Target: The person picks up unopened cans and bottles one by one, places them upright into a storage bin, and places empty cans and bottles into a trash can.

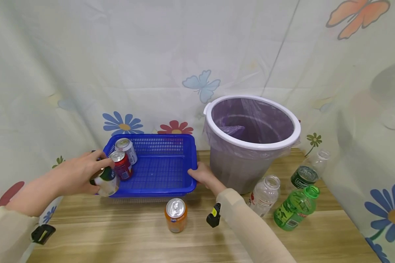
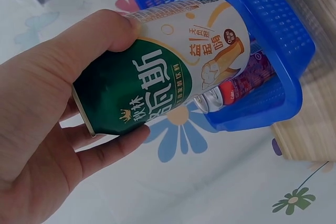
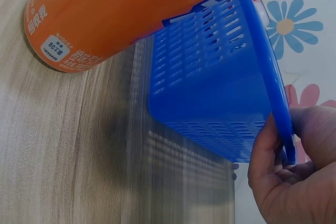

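My left hand [image 1: 82, 171] grips a green and white drink can [image 2: 173, 61] over the front left corner of a blue plastic basket [image 1: 158, 171]. In the head view the can is tilted, its lower end near the rim. A red can [image 1: 122, 166] and a white can [image 1: 126, 149] stand inside the basket at its left end. With thumb and fingers, my right hand [image 3: 294, 161] pinches the basket's right rim. An orange can [image 1: 176, 215] stands on the table in front of the basket.
A grey bin [image 1: 235, 171] with a white rim and a purple liner stands right of the basket. Beside it on the wooden table [image 1: 128, 230] are a clear bottle [image 1: 266, 193], a green bottle [image 1: 296, 208] and a clear bottle with a green label [image 1: 309, 171]. A flowered curtain hangs behind.
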Motion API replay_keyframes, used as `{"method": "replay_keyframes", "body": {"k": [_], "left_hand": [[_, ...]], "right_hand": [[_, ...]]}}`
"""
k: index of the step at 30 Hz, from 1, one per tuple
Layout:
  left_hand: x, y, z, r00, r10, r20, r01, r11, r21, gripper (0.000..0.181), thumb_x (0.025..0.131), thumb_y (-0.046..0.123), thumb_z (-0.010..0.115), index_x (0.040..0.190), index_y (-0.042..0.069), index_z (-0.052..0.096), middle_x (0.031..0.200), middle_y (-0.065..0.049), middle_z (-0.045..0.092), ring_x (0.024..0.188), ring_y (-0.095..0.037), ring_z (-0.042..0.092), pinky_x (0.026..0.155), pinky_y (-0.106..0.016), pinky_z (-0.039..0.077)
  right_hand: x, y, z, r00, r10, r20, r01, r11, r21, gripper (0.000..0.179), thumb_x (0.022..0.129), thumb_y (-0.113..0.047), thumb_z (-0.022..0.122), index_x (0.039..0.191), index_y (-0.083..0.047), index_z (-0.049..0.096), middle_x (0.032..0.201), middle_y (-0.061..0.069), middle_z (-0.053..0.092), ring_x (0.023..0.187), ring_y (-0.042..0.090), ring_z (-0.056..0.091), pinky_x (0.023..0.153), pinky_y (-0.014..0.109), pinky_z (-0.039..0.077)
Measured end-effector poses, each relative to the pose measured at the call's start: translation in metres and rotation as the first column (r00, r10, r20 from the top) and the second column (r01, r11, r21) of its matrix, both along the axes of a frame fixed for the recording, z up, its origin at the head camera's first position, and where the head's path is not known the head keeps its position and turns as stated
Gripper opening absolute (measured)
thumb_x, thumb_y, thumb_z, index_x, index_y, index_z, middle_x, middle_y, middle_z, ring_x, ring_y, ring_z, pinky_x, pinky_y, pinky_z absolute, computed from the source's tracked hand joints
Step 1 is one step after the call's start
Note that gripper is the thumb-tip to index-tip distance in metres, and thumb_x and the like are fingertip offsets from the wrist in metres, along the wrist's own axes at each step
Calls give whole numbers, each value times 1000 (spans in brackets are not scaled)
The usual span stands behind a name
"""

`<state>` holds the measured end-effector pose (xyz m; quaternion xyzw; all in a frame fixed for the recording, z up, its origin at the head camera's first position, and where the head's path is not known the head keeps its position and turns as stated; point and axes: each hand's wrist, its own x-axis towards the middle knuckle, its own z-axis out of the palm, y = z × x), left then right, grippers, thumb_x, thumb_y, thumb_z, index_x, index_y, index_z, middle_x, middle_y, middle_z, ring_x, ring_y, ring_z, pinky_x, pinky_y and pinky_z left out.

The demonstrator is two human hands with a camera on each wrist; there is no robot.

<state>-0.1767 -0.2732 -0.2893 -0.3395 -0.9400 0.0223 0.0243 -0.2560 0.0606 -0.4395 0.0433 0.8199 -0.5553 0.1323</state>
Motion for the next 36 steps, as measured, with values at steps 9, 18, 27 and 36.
{"method": "replay_keyframes", "body": {"k": [9, 18, 27, 36], "left_hand": [[-9, 4, -1, 1000, -25, -18, 25, 1000, -5, 51, 60, 22, 83, 104, 17, 57, 94, -3, 48, 72, -14, 41, 58, -26, 38], [-16, 4, -3, 1000, -16, 1, 16, 1000, -10, 49, 63, 22, 82, 104, 19, 56, 95, -2, 48, 71, -13, 41, 56, -26, 36], [-26, 4, -5, 1000, -9, 26, 9, 1000, 0, 51, 62, 18, 82, 105, 17, 56, 94, -3, 47, 69, -12, 39, 55, -25, 35], [-36, 4, -13, 998, 39, 58, -38, 999, -31, 50, 63, 21, 83, 105, 19, 56, 92, -3, 47, 71, -15, 42, 57, -27, 39]], "right_hand": [[1, -1, 1, 1000, 2, -8, -2, 1000, -5, 28, 84, -10, 54, 105, 8, 51, 91, 21, 63, 65, 24, 66, 55, 34, 57], [2, 0, 2, 1000, 7, -4, -7, 1000, -5, 29, 85, -10, 53, 107, 9, 51, 91, 21, 64, 67, 25, 66, 60, 38, 57], [1, 0, 2, 1000, 6, -4, -6, 1000, -6, 29, 85, -10, 53, 107, 9, 51, 92, 21, 63, 69, 26, 66, 59, 37, 57], [1, -1, 1, 1000, 5, 1, -5, 1000, -6, 31, 86, -11, 53, 109, 8, 50, 95, 22, 63, 71, 27, 67, 61, 38, 57]]}}
